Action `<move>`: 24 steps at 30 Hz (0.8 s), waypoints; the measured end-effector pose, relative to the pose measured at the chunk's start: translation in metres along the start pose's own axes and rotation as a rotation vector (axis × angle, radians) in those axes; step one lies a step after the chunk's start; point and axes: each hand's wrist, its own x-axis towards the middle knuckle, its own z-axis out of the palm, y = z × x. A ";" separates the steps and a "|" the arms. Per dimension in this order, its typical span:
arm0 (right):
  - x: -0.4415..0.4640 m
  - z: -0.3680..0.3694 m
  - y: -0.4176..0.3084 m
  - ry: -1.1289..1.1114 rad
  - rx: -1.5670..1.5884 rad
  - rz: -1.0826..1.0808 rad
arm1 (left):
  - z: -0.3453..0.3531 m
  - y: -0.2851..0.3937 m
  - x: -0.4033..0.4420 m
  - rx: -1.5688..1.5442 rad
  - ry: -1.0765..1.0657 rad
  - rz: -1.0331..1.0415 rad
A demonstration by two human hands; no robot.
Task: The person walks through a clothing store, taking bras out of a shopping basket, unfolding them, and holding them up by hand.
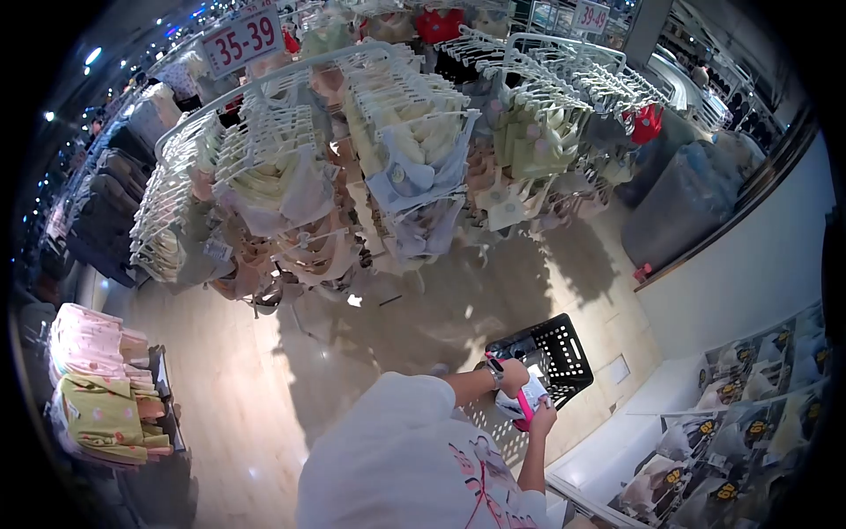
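Holding the white-and-pink item (523, 407) between both hands at 5 o'clock, just beside the black basket (577, 363) at approx. 4 o'clock. Pinching the item's lower edge w/ the right grip (543, 416), curled in on it. Laying the left grip (514, 377) against the item's 12 o'clock side, w/ a watch-like band (495, 373) round that wrist. Can't tell if pressed together or loose there, b/c of mostly hidden fingers.

As to progress, looks mid-handling, prob. no further: in hand, yes; let go or set down, not yet. Can't judge if opened, folded or just being looked over; too small and blurred to read any print. Can't say for sure how much remains beyond that. Seems to have some dark stuff in the basket too, toward its 10 o'clock end, but too dim to ID or count.

Round about, can see lots of hung bras (414, 181) from 10 to 1 o'clock, mostly pale green, blue and tan, w/ a 35-39 sign (242, 42) at 11 and a 39-49 sign (590, 16) at 1. Can also see pink and green garments (101, 419) at 8 o'clock, a big grey bulk (679, 194) betw. 2 and 3, and packaged goods (753, 430) w/ yellow-marked tags farther out at 4.
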 end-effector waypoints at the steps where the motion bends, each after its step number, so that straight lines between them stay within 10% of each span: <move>1: -0.009 0.000 -0.001 0.001 -0.034 -0.004 | 0.002 0.005 -0.010 -0.004 0.008 -0.021; 10: -0.071 -0.060 -0.006 -0.186 -0.230 -0.131 | 0.076 0.102 -0.096 -0.181 0.154 -0.288; 24: -0.062 -0.091 -0.017 -0.359 -0.541 -0.329 | 0.098 0.144 -0.103 -0.904 -0.343 -0.311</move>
